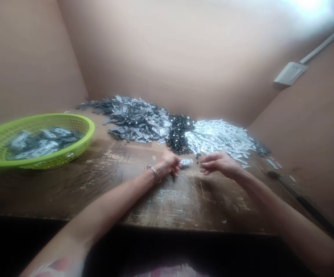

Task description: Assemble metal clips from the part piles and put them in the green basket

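My left hand point(169, 163), with a metal bangle on the wrist, is closed around a small silver metal piece point(186, 162) that sticks out to the right. My right hand point(217, 163) rests a little to the right of it, fingers pinched together toward the piece; what they hold is too small to make out. Both hands lie on a worn wooden table point(161, 200). Just behind them lie a heap of dark grey metal parts point(135, 119), a heap of small black pieces point(180, 132) and a heap of bright silver strips point(221, 136).
A green plastic basket point(77, 144) with several assembled metal parts stands at the left of the table. A dark long tool point(299, 200) lies at the right edge. Walls close in behind; a white socket point(290, 73) is on the right wall.
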`<state>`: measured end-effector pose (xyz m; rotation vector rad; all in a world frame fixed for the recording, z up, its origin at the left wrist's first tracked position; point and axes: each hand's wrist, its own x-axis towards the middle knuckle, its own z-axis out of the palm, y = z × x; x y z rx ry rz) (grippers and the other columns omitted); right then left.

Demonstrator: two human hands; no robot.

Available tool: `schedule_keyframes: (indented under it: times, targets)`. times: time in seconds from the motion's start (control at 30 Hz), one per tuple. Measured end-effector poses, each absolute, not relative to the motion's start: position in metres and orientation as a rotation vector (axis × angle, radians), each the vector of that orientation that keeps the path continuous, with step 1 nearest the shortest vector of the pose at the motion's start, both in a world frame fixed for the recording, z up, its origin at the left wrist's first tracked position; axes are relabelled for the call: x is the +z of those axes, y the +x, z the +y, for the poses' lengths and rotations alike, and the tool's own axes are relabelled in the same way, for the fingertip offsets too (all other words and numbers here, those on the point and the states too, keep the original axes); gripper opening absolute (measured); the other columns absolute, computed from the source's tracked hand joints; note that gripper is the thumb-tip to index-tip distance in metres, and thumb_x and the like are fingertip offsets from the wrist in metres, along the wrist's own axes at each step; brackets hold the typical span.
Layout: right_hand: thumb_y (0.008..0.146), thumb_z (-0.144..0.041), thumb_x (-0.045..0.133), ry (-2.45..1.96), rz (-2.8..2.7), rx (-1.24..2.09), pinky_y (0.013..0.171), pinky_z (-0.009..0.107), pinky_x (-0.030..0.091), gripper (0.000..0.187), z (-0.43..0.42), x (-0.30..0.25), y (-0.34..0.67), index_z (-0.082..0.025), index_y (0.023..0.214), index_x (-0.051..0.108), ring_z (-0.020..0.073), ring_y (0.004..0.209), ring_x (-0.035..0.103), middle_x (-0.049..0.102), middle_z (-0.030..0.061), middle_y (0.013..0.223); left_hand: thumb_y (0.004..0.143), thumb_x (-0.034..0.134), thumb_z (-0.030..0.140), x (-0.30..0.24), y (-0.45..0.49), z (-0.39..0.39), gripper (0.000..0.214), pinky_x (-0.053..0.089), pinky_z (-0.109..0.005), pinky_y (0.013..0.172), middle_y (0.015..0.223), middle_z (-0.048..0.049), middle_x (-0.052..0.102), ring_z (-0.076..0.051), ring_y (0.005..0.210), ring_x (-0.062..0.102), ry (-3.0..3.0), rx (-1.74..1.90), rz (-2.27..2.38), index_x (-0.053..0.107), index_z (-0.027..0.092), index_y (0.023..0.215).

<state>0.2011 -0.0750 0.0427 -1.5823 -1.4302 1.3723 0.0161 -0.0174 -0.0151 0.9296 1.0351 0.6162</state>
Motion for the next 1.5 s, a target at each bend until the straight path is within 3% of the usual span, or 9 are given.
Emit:
schedule_keyframes:
  times: [0.27, 0.5, 0.77, 1.1, 1.5]
  targets:
    - [0.056, -0.022, 0.065, -1.493, -1.632, 1.069, 0.043, 0.023, 0.044, 0.013, -0.039, 0.042, 0.182, -0.012, 0.064, 0.065, 0.009, 0.045, 0.051, 0.06, 0.0026, 0.055, 0.067, 0.054, 0.014, -0.017, 0.009, -0.002, 0.008, 0.043, -0.023, 0.034, 0.047, -0.0025, 0.053, -0.009, 0.035, 0.047, 0.836, 0.58, 1.046, 0.05, 0.007, 0.066]
    - [0.056, -0.023, 0.065, -1.277, -1.697, 0.881, 0.06, 0.025, 0.043, 0.01, 0.0, 0.016, 0.18, -0.017, 0.064, 0.066, 0.0127, 0.065, 0.053, 0.058, 0.0021, 0.067, 0.069, 0.052, 0.015, -0.014, 0.023, 0.022, 0.013, 0.043, -0.025, 0.032, 0.046, -0.002, 0.051, -0.009, 0.033, 0.044, 0.876, 0.583, 1.073, 0.046, 0.009, 0.059]
    - [0.055, -0.025, 0.066, -1.301, -1.664, 0.869, 0.06, 0.026, 0.042, 0.009, 0.016, -0.004, 0.187, -0.018, 0.06, 0.066, 0.0139, 0.068, 0.05, 0.052, 0.0024, 0.072, 0.068, 0.054, 0.018, -0.02, 0.034, 0.035, 0.012, 0.041, -0.026, 0.03, 0.047, -0.0012, 0.051, -0.01, 0.034, 0.044, 0.847, 0.678, 0.935, 0.045, 0.011, 0.063]
    - [0.056, -0.026, 0.067, -1.301, -1.658, 0.918, 0.073, 0.03, 0.042, 0.011, 0.007, -0.009, 0.18, -0.016, 0.06, 0.066, 0.018, 0.085, 0.048, 0.049, 0.0054, 0.09, 0.067, 0.056, 0.021, -0.029, 0.03, 0.03, 0.015, 0.041, -0.025, 0.03, 0.048, -0.0012, 0.052, -0.009, 0.034, 0.045, 0.85, 0.753, 0.83, 0.046, 0.011, 0.065]
    - [0.057, -0.026, 0.067, -1.308, -1.635, 0.827, 0.078, 0.033, 0.039, 0.009, 0.001, -0.008, 0.173, -0.017, 0.059, 0.066, 0.0186, 0.087, 0.047, 0.049, 0.0051, 0.089, 0.067, 0.054, 0.019, -0.027, 0.03, 0.029, 0.014, 0.037, -0.024, 0.026, 0.045, -0.0009, 0.051, -0.009, 0.029, 0.042, 0.806, 0.779, 0.796, 0.045, 0.011, 0.061]
